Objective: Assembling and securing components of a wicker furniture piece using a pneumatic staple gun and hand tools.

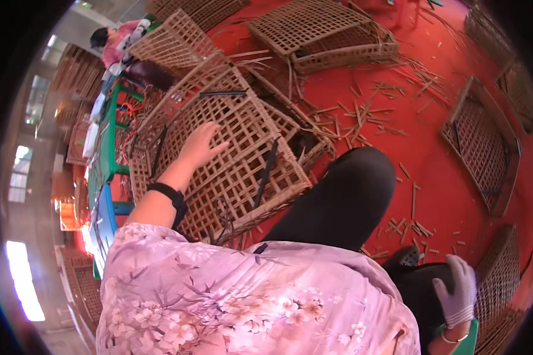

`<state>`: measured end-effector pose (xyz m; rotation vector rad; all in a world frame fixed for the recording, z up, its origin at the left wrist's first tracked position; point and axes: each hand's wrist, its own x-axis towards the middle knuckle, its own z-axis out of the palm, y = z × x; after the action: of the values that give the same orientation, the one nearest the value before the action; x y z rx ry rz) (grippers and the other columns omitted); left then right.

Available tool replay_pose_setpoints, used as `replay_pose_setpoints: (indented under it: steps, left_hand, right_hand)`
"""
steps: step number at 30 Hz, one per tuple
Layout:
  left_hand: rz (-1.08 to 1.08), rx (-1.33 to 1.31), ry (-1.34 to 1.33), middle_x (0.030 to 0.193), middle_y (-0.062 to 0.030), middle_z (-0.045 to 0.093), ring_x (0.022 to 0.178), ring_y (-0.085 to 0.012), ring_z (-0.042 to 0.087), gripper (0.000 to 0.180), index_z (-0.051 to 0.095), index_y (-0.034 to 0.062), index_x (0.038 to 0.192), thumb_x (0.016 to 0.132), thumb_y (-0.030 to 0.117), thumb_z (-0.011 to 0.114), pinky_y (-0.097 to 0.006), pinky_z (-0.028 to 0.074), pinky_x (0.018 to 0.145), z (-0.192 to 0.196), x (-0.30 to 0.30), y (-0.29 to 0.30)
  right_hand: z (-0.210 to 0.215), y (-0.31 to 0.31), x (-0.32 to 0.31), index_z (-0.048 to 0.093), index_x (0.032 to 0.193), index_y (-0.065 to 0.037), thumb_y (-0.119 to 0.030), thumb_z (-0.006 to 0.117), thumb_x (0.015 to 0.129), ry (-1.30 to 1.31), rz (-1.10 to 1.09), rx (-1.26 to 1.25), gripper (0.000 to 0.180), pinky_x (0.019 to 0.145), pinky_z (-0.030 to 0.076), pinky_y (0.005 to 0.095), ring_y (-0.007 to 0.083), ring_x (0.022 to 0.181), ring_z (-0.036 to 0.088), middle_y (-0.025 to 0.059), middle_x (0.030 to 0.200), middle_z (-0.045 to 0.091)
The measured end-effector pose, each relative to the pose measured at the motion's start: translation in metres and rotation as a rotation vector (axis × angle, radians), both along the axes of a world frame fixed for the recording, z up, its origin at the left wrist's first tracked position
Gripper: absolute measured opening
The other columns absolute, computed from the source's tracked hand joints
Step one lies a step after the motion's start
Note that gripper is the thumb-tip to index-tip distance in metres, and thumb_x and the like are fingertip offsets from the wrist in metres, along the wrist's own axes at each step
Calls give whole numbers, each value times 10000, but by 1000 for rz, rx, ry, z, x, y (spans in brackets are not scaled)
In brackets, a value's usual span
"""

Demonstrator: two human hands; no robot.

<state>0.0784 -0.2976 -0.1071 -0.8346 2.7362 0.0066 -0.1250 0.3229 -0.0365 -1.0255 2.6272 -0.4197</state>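
Note:
A large brown woven lattice basket frame stands tilted in front of me on the left, with dark straps across its openwork sides. My left hand, bare and with a black band at the wrist, is over the lattice with its fingers stretched out. Nothing shows in it, and I cannot tell whether the fingertips touch the weave. Far to the right, my right hand wears a pale glove. Its thumb and fingers are apart and hold nothing; it is beside my black-trousered leg.
Cut cane pieces litter the red floor. Another woven basket lies at the back, and a lattice panel lies at right. Green and blue stools stand at left. A person in pink sits at the far left.

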Motion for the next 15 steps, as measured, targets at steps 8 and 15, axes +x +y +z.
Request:
replay_pose_setpoints:
  steps: [8,15]
  left_hand:
    - [383,564,342,1194,-117,619,1116,-238,573,513,561,33,1244,958,457,512,-371,444,981,-62,139,-5]
    - [-135,679,302,929,-197,673,853,-363,655,428,614,91,1163,883,414,614,-414,515,755,-38,84,160]
  right_hand:
    - [-28,-9,50,581,1170,-9,-236,689,784,-55,-17,-1,461,1055,329,438,353,1122,543,176,1167,615]
    - [-37,-20,54,586,1157,-26,-250,690,780,-21,-24,-11,451,1075,300,438,327,1112,553,148,1132,624]
